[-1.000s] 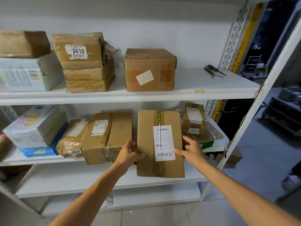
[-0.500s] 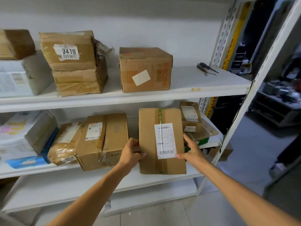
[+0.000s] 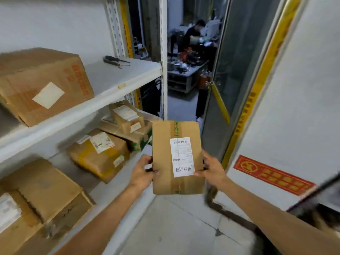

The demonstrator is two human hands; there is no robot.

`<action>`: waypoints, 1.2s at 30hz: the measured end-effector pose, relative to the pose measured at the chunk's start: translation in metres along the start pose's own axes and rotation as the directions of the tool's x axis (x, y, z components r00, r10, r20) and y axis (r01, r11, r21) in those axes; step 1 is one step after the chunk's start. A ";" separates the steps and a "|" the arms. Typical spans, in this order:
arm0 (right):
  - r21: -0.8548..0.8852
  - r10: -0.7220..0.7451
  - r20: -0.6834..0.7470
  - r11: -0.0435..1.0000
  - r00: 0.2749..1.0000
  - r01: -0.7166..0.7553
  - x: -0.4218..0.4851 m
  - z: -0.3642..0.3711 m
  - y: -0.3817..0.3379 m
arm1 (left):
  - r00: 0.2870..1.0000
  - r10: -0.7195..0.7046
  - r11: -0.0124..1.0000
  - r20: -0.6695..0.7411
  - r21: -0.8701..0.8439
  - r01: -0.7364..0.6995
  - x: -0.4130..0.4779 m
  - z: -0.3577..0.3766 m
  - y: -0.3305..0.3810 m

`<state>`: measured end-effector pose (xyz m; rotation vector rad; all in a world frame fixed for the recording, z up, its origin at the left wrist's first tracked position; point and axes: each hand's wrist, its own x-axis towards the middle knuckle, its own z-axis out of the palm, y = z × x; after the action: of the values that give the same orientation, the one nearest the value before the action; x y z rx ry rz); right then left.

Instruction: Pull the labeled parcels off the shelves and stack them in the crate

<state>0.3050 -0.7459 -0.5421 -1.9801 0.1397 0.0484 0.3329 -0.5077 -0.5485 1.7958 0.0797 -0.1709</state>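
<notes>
Carrying step going on here: the labeled parcel [image 3: 165, 153] is hanging in mid-air at lower centre of the frame, clear of the shelves [image 3: 117, 78] on the left. The left hand [image 3: 142, 172] and right hand [image 3: 211, 169] are gripping its long edges, fingers [image 3: 205, 160] curling round. The crate isn't showing, so I'm guessing next is finding it and laying the parcel flat.

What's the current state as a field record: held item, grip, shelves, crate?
held item: labeled parcel, clear of the shelves, label facing camera
grip: left hand on its left edge, right hand on its right edge
upper shelf: box with blank sticker, hand tools
lower shelf: several labeled boxes
crate: not in view
</notes>
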 end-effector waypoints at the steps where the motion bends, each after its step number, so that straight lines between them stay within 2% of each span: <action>1: -0.011 0.028 -0.036 1.000 0.999 -0.028 -0.011 -0.013 0.005 | 0.999 0.008 1.000 0.046 0.006 -0.008 0.000 0.016 0.003; 6: 0.011 0.165 -0.265 0.986 0.950 -0.169 -0.067 -0.086 0.040 | 0.959 0.025 0.996 0.284 0.073 -0.047 -0.005 0.104 0.022; 9: 0.070 0.244 -0.417 0.969 0.876 -0.236 -0.114 -0.130 0.067 | 0.904 0.050 0.987 0.425 0.116 -0.110 -0.016 0.172 0.034; 14: 0.141 0.333 -0.599 0.939 0.728 -0.314 -0.208 -0.196 0.110 | 0.748 0.080 0.964 0.659 0.141 -0.227 -0.054 0.288 0.047; 18: 0.227 0.423 -0.707 0.895 0.567 -0.385 -0.277 -0.244 0.143 | 0.604 0.102 0.934 0.791 0.132 -0.331 -0.094 0.379 0.058; 26: 0.421 0.531 -0.796 0.830 0.289 -0.366 -0.352 -0.295 0.183 | 0.299 0.032 0.914 0.954 0.094 -0.396 -0.148 0.517 0.074; 33: 0.575 0.597 -0.802 0.779 0.019 -0.251 -0.345 -0.329 0.215 | 0.108 -0.023 0.878 0.994 0.071 -0.472 -0.140 0.623 0.087; 36: 0.627 0.633 -0.772 0.745 -0.056 -0.226 -0.347 -0.339 0.232 | 0.025 -0.066 0.868 0.998 0.070 -0.492 -0.145 0.661 0.087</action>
<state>-0.0779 -1.1222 -0.5829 -1.1564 1.6478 -0.9011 0.1546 -1.1648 -0.5881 1.6385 -1.4187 -1.3100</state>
